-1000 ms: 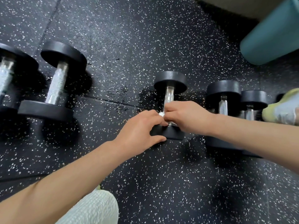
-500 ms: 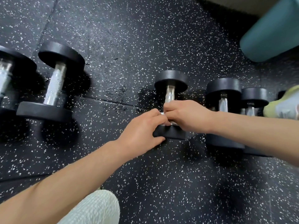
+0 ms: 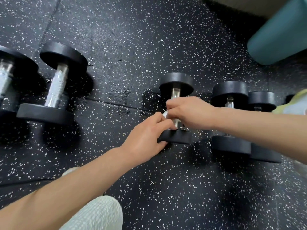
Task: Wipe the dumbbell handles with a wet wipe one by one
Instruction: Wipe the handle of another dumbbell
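Step in hand: by the look of it, wiping the handle (image 3: 175, 94) of the small dumbbell (image 3: 176, 82) in the middle of the row.
Small dumbbell: lying on the speckled floor (image 3: 132, 39), 1 head far, 1 head near, bar running between; well apart from the big dumbbells (image 3: 55, 87) at the left, near the 2 dumbbells at the right (image 3: 230, 90).
Wipe (image 3: 165, 114): only a white scrap showing between the 2 hands, against the bar; the rest hidden under the right hand.
Right hand (image 3: 191, 113): clenched round the bar with the wipe inside, knuckles up, covering the middle and near stretch.
Left hand (image 3: 144, 136): fingers curled over the near head (image 3: 179, 138), thumb against its rim, fingertips up by the bar beside the wipe; a bracing hold, not a loose one.
Doing it well: best to pin the near head firmly so nothing rolls, wrap the wipe right round the bar, then twist and slide from 1 head to the other, taking in the bare shiny stretch by the far head.
Risk: probably easy to miss the underside if rubbed from above only; a slack squeeze likely to bunch the wipe.
Other handles: 4 in view; wiped or not, cannot tell.
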